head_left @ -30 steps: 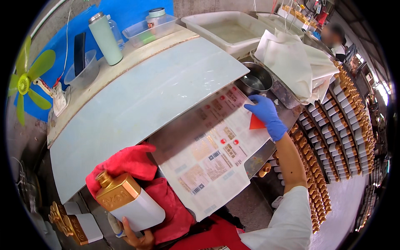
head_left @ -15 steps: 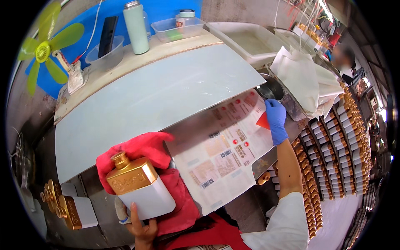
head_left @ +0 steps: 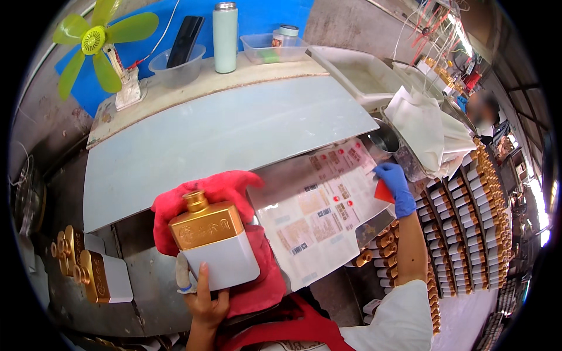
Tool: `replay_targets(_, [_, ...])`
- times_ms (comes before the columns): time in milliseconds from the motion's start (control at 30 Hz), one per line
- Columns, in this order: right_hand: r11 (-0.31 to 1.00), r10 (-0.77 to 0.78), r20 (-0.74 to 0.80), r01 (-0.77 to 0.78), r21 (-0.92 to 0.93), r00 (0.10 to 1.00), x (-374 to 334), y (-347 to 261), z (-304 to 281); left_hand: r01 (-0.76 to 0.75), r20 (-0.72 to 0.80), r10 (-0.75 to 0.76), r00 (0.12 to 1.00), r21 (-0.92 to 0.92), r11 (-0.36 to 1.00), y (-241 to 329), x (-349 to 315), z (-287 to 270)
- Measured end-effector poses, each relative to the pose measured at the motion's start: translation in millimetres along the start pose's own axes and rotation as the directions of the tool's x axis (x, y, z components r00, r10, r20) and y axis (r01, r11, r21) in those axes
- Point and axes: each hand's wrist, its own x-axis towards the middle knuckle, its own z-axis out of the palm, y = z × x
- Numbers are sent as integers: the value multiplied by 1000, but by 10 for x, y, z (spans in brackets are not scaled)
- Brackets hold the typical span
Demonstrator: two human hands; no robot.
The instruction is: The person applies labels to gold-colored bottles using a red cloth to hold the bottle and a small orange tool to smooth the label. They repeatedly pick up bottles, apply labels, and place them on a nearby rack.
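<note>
My left hand (head_left: 206, 305) grips a flat white bottle (head_left: 225, 260) with a gold shoulder and neck, its front tilted up toward me. A pale cover with a blue band sits on one of that hand's fingers. Beneath the bottle is a bunched red cloth (head_left: 266, 266). In a blue glove, my right hand (head_left: 396, 186) pinches an orange-red flat piece (head_left: 383, 192), possibly a scraper. Its fingertips are by the right edge of a wet-looking sheet of printed decals (head_left: 319, 213); whether they touch it I cannot tell.
A metal cup (head_left: 383, 140) stands behind my right hand, near white sheets (head_left: 415, 126). Gold-topped bottles (head_left: 108, 278) stand at left; racks of more (head_left: 462, 228) fill the right. Beyond the grey board (head_left: 228, 131) are a green fan (head_left: 93, 41), a flask (head_left: 225, 38) and tubs.
My right hand has come away from the metal cup, nearer to me, still with the orange-red piece. The left hand keeps the bottle, now turned slightly more upright. The whole view has shifted.
</note>
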Motion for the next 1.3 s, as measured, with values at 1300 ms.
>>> replay_targets(1300, [905, 369, 62, -374, 204, 927, -323, 1160, -988, -15, -49, 16, 999, 24, 1000, 2, -10, 55])
